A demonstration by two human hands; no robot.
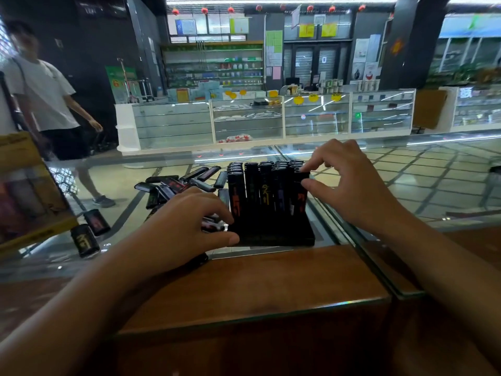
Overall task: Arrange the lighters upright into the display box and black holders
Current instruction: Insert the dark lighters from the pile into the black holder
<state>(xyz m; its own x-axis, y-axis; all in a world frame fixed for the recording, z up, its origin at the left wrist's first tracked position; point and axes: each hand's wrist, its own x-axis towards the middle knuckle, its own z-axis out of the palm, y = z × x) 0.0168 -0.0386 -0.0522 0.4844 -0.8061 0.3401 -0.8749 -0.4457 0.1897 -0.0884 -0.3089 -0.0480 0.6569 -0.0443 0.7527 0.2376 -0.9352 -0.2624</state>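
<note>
The right hand (349, 183) is pinching the top of the front-right lighter (300, 195) in the black holder (273, 234), thumb against its side and forefinger on its cap. The left hand (187, 226) is bracing the holder's left edge with thumb and curled fingers; whether it is also gripping one of the loose lighters (179, 185) beneath it, I cannot tell. The holder is looking nearly full, with several rows standing upright. A hard downward push may be tipping the neighbours or sliding the holder on the slick glass counter (406, 185), and the loose pile lying flat to the left could be scattering. 2 more lighters (89, 234) are lying near the yellow display box (24, 191). The counter is sitting on a wooden frame (257, 289) in a shop with glass cabinets (244, 118), shelves and a passer-by (46, 99) at the left
</note>
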